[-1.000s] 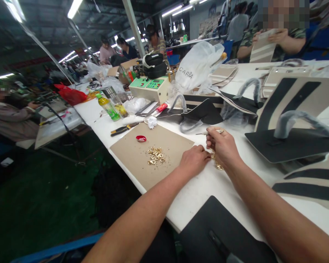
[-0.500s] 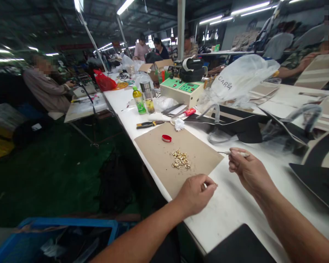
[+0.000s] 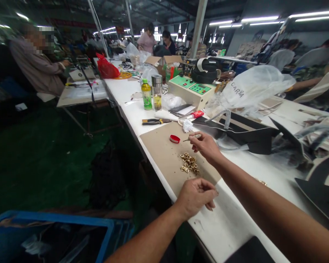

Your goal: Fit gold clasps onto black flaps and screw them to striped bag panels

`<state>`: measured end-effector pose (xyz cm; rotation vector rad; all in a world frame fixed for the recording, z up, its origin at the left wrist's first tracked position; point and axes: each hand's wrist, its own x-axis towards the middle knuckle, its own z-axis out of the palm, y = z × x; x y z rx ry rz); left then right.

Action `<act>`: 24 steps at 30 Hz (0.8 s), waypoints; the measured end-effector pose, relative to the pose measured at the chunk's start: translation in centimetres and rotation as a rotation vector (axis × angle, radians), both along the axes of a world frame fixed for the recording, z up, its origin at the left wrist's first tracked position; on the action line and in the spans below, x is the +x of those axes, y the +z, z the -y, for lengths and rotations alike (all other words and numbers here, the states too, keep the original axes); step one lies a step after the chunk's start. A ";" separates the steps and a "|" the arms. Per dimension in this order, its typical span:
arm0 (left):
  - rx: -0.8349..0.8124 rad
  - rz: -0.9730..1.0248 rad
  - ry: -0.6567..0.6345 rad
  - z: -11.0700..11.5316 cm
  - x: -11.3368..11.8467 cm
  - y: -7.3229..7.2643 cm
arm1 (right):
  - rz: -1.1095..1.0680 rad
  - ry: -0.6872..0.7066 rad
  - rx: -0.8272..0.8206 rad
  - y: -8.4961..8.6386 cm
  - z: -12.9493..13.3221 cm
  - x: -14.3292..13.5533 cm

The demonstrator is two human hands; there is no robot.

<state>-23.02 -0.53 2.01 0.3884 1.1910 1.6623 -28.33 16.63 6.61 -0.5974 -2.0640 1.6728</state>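
1. Left hand [image 3: 199, 197]: above the tabletop [image 3: 205, 228], thumb and forefinger close; I cannot tell whether they grip anything.
2. Gold metal pieces [image 3: 190, 163]: heaped on the brown board [image 3: 160, 140], between both hands.
3. Right hand [image 3: 204, 145]: fingers clamped on a slim pointed tool [image 3: 197, 136].
4. Pliers [image 3: 155, 121]: beside the board's far edge.
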 end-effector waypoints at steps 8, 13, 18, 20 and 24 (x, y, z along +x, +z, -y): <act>0.044 0.118 -0.050 0.2 -0.5 -0.9 | 0.090 -0.001 0.090 -3.4 -0.5 -4.5; 0.038 0.121 -0.061 0.3 -0.5 -1.0 | 0.105 -0.013 0.135 -3.8 -0.5 -4.6; 0.046 0.123 -0.059 0.2 -0.4 -1.2 | 0.088 -0.054 0.127 -3.4 -0.2 -4.2; 0.050 0.122 -0.058 0.2 -0.4 -1.2 | 0.085 -0.067 0.119 -3.4 0.0 -4.1; 0.043 0.109 -0.054 0.3 -0.4 -1.0 | 0.097 -0.072 0.112 -3.7 0.3 -4.3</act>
